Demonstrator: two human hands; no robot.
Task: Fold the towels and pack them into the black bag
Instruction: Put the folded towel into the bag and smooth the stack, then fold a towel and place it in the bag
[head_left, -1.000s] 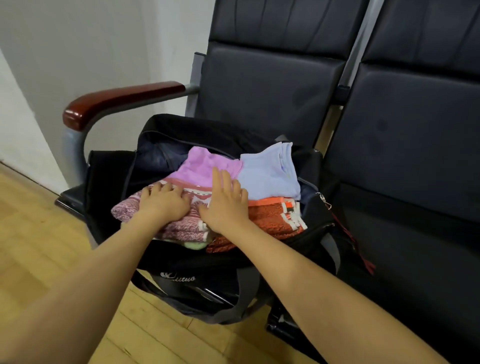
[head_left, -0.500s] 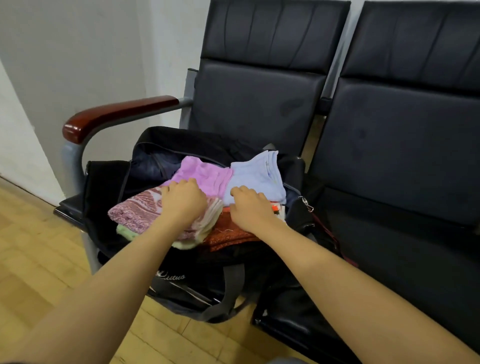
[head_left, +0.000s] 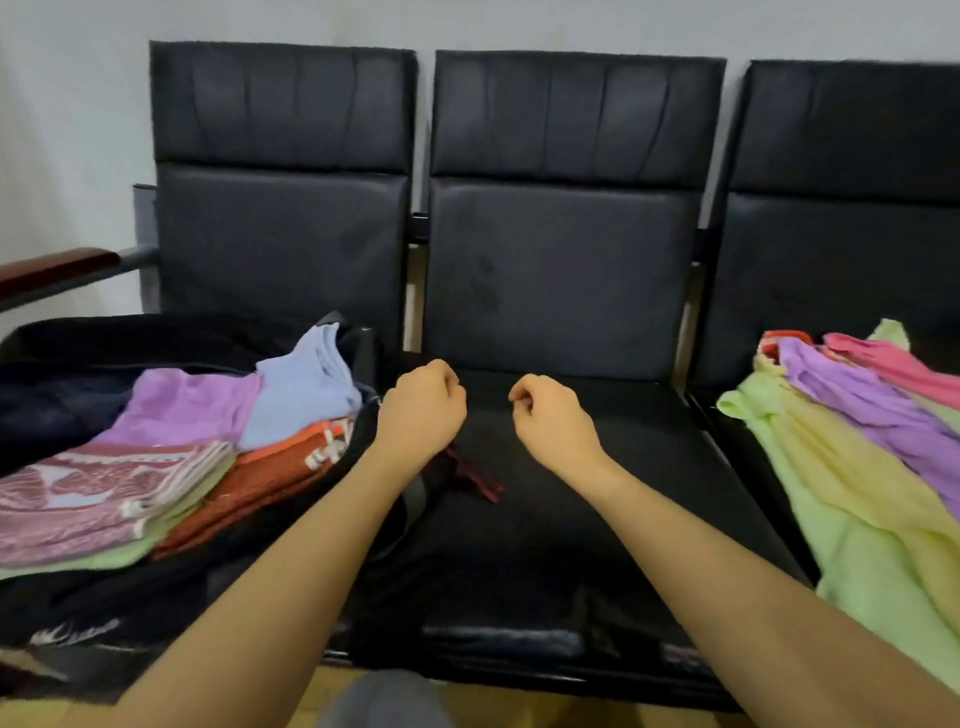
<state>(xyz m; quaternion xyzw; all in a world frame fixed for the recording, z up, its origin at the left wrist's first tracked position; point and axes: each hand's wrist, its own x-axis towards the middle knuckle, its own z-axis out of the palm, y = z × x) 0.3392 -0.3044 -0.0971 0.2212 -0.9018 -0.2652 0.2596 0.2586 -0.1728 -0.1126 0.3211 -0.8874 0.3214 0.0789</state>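
Note:
The black bag (head_left: 78, 353) lies open on the left seat. It is stuffed with folded towels: a patterned pink one (head_left: 93, 493) over a green one (head_left: 104, 558), a purple one (head_left: 182, 405), a light blue one (head_left: 301, 395) and an orange one (head_left: 270, 473). On the right seat sits a loose pile of unfolded towels (head_left: 852, 467) in green, yellow, purple and pink. My left hand (head_left: 423, 408) and right hand (head_left: 553, 415) hover over the middle seat, fingers curled, holding nothing.
The black middle seat (head_left: 545, 545) lies under my hands, with a dark red strap (head_left: 475, 475) from the bag trailing onto it. A wooden armrest (head_left: 52, 267) is at the far left. Seat backs and a wall stand behind.
Both hands have left the towels in the bag and moved right over the middle seat, curling shut. The view has swung right, bringing the unfolded pile into sight.

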